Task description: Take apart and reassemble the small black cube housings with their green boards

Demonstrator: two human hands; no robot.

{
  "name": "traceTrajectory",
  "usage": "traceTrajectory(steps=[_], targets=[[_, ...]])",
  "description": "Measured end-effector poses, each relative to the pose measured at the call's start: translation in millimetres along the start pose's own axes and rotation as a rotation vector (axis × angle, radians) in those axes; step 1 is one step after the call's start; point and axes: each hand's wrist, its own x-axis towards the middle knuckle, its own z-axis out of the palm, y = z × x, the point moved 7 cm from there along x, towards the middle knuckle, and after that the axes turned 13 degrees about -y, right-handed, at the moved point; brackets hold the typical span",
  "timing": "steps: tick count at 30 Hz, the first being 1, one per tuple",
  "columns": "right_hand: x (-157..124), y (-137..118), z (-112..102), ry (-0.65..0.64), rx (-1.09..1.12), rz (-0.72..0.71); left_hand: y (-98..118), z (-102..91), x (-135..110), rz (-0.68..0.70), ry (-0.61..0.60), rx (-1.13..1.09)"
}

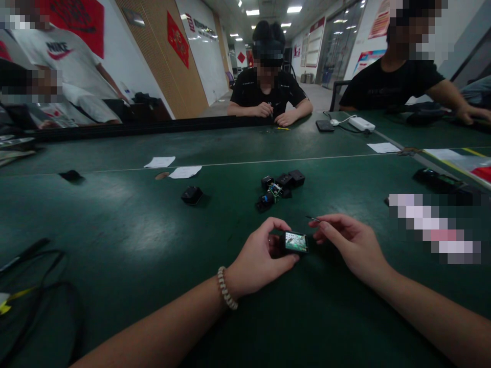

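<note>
My left hand [261, 255], with a bead bracelet on the wrist, is closed around a small black box with a green circuit board [296, 242] showing in its open face, held just above the green table [134, 230]. My right hand [345, 240] pinches a thin dark pin-like tool [312, 219] right beside the box. A cluster of small black parts and a wired board [278, 189] lies just beyond my hands. A single black part [192, 194] sits to the left of that cluster.
Paper slips [184, 171] lie farther out. Black cables [34, 286] curl at the near left. A person in black [268, 92] sits across the table, another [399, 76] at the far right, a power bank [361, 123] near them.
</note>
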Motion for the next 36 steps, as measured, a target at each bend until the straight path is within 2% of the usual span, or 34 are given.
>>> traceTrajectory(steps=[6, 13, 22, 29, 36], targets=[[0.7, 4.0, -1.2, 0.001, -0.035, -0.003, -0.9, 0.0, 0.7, 0.001, 0.014, -0.002], [1.1, 4.4, -0.4, 0.012, 0.056, -0.019, -0.4, 0.6, 0.6, 0.012, 0.018, -0.009], [-0.2, 4.8, -0.8, -0.018, 0.002, -0.002, -0.6, 0.1, 1.3, 0.008, 0.023, -0.006], [-1.8, 4.6, -4.0, 0.035, -0.072, 0.024, -2.2, -1.1, 0.7, 0.009, 0.013, 0.009], [-0.3, 5.8, 0.6, 0.005, 0.04, 0.028, -1.6, 0.3, 0.7, 0.005, 0.014, -0.009]])
